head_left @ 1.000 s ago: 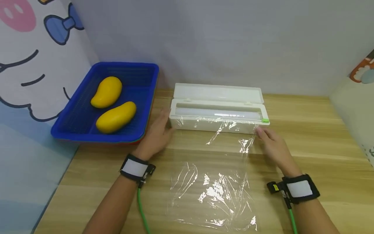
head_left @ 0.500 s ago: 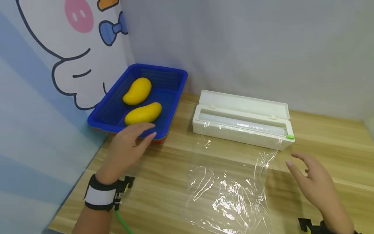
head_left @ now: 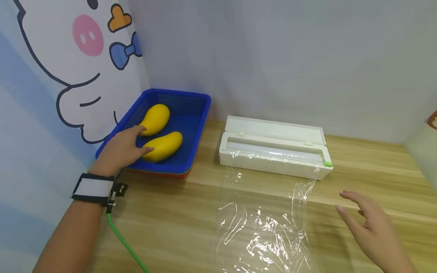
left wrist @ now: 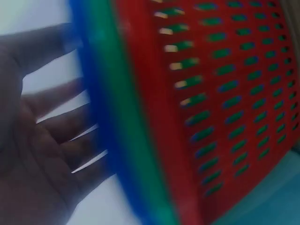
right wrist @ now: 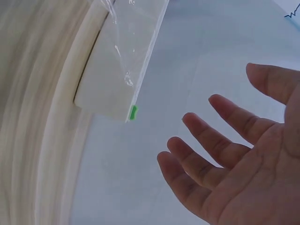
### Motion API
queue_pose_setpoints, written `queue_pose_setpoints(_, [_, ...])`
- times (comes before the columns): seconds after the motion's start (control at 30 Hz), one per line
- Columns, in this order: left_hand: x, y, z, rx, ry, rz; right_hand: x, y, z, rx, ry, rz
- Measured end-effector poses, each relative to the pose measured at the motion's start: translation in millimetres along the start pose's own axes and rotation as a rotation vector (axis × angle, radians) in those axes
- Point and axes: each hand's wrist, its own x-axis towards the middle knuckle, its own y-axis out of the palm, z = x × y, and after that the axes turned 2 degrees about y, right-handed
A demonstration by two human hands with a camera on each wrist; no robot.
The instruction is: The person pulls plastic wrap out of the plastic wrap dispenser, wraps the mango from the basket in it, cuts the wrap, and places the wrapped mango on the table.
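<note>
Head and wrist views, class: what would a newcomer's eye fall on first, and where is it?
The two yellow mangoes likely stand out first, bright inside the blue basket at the left, with the left hand reaching in. Next comes the glinting clear film, running from the open white box onto the table. The left wrist view adds a green basket and a red basket stacked beneath the blue one.

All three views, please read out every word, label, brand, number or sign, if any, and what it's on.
None can be read.
White box: no lettering shows.
Dark zigzag mark, right wrist view's top right: cut off, can't tell if it's writing.
</note>
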Motion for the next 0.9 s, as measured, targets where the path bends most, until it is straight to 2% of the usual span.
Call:
queue_pose_setpoints(0.1, [16.6, 2.7, 12.4, 0.002, -0.040, 0.085, -9.2, 0.9, -4.4, -0.027, 0.007, 0.000])
queue_pose_setpoints(0.2, [26.2, 7.3, 21.9, 0.004, -0.059, 0.153, -17.2, 3.2, -7.0, -0.041, 0.012, -0.015])
queue_pose_setpoints(0.4, [27.4, 16.0, 35.9, 0.013, -0.041, 0.255, -22.6, 1.7, -8.6, -0.027, 0.038, -0.055])
queue_pose_setpoints(0.53, [23.7, 17.4, 39.8, 0.017, -0.002, 0.278, -19.8, -1.0, -13.0, -0.023, 0.046, -0.071])
queue_pose_setpoints(0.67, [15.0, 18.0, 47.4, 0.014, 0.048, 0.286, -13.9, 3.6, -16.7, -0.011, 0.052, -0.044])
queue_pose_setpoints(0.8, [3.6, 15.1, 57.3, 0.019, 0.100, 0.255, -11.6, 14.4, -17.6, 0.007, 0.046, -0.026])
queue_pose_setpoints(0.9, [-5.4, 11.0, 66.0, 0.019, 0.095, 0.209, -10.9, 21.6, -17.4, 0.021, 0.043, -0.024])
